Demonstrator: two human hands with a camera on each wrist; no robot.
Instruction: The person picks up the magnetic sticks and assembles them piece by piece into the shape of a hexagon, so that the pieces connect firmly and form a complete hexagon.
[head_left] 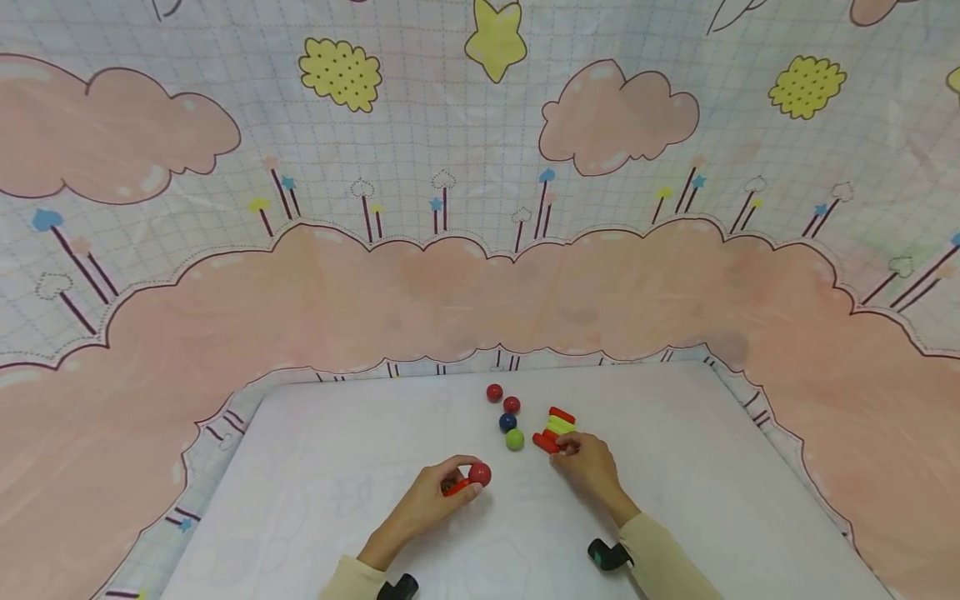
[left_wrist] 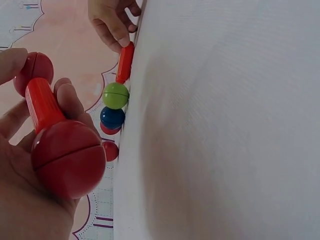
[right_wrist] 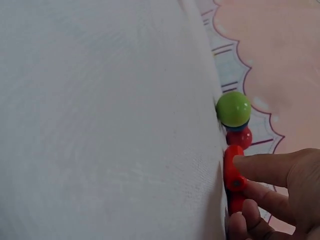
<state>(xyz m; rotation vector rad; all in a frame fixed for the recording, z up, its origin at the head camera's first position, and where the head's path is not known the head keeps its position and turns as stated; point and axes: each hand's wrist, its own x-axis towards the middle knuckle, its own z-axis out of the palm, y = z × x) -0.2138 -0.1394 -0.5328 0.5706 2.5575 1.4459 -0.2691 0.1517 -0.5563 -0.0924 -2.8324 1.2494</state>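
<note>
My left hand (head_left: 424,503) grips a dumbbell-shaped piece above the white table. It is a red rod (left_wrist: 44,102) with a large-looking red ball (left_wrist: 69,160) at its near end and another red ball (left_wrist: 34,72) at the far end, where a fingertip rests. Over to the right, my right hand (head_left: 592,468) pinches a red rod (right_wrist: 233,169) lying on the table, its thumb on the rod's side. Behind those fingers lie a yellow-green rod (head_left: 561,425) and another red rod (head_left: 562,414), partly grouped side by side.
Left of the rods, a green ball (head_left: 514,439), a blue ball (head_left: 507,422) and two red balls (head_left: 494,392) form a loose line toward the back of the white table (head_left: 360,442). A patterned cloth (head_left: 450,292) hangs behind the table.
</note>
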